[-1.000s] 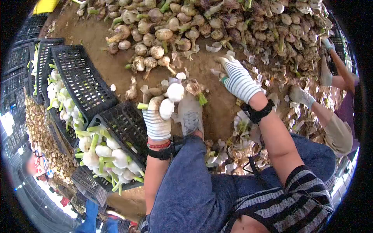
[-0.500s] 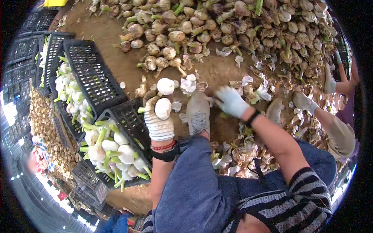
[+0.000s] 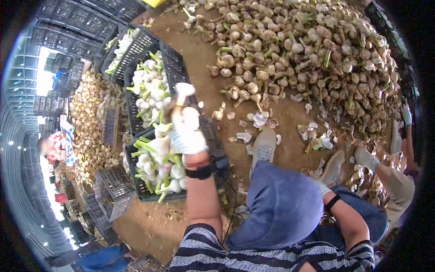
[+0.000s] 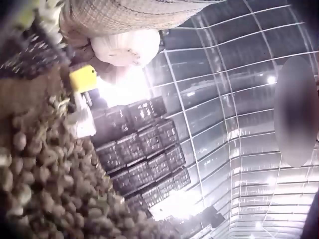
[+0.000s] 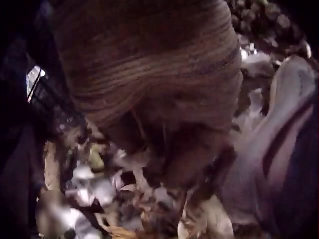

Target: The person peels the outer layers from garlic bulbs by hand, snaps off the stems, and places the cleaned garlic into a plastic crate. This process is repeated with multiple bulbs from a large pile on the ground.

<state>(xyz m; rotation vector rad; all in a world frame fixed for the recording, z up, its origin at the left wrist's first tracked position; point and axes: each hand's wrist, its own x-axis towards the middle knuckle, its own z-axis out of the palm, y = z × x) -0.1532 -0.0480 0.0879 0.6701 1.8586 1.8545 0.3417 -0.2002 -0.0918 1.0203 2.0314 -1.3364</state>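
The gloved left hand [image 3: 186, 138], blurred by motion, is over the near end of a black crate [image 3: 137, 186] filled with white green-stemmed garlic [image 3: 146, 164]. It grips a white bulb [image 3: 190, 119]; another bulb [image 3: 184, 89] is at its fingertips. From the left wrist, one pale bulb [image 4: 127, 47] shows against the striped glove [image 4: 132, 15]. The right hand [image 3: 322, 188] is low beside the raised knee, mostly hidden by it. In the right wrist view that glove [image 5: 154, 69] points down above peels [image 5: 102, 191], its fingers too dark to make out.
A large heap of unpeeled garlic [image 3: 312, 54] lies beyond the shoes [image 3: 264, 147]. Another filled crate [image 3: 131, 102] adjoins the near one, with stacked crates [image 3: 74, 29] behind. Loose skins [image 3: 259, 119] litter the floor. Another person's leg [image 3: 398, 186] is at the right.
The left hand has moved from beside the shoe to over the crate, still with bulbs. The right hand has drawn back from the floor to beside the knee. The head view has swung left.
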